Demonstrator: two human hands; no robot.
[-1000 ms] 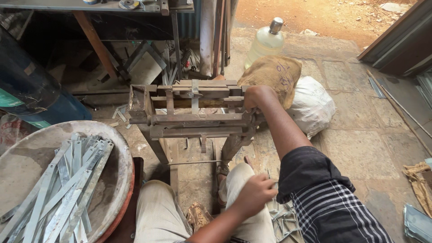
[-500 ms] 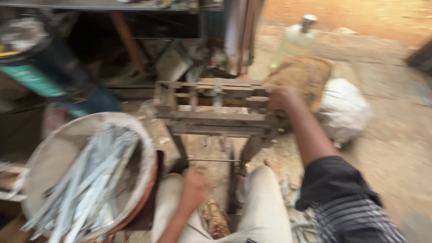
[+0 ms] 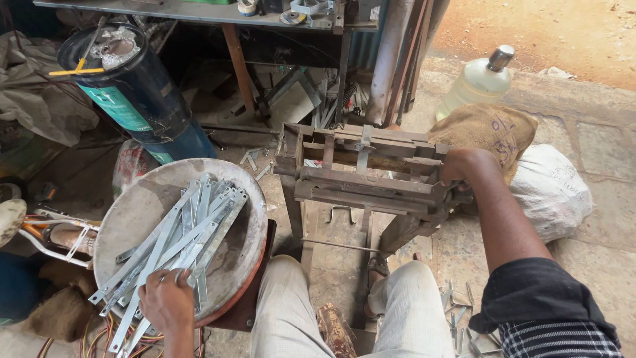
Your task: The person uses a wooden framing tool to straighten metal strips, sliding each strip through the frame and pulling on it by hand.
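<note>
strips (image 3: 179, 238): flat grey metal, loosely piled in a round pan, near left
press (image 3: 364, 172): rusty metal frame, upright, centre

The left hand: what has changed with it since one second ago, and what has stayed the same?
The left hand moved from the lap out leftward to the metal strips in the round pan and now touches them. The right hand stayed on the bench tool.

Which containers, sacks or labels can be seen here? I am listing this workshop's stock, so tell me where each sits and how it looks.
Dark blue drum, upper left: cylinder with a teal label band.
Plastic bottle, upper right: pale yellowish, grey cap.
Burlap sack, behind the right hand: brown, with dark markings.
White sack, right: bulging, on the paving.
</note>
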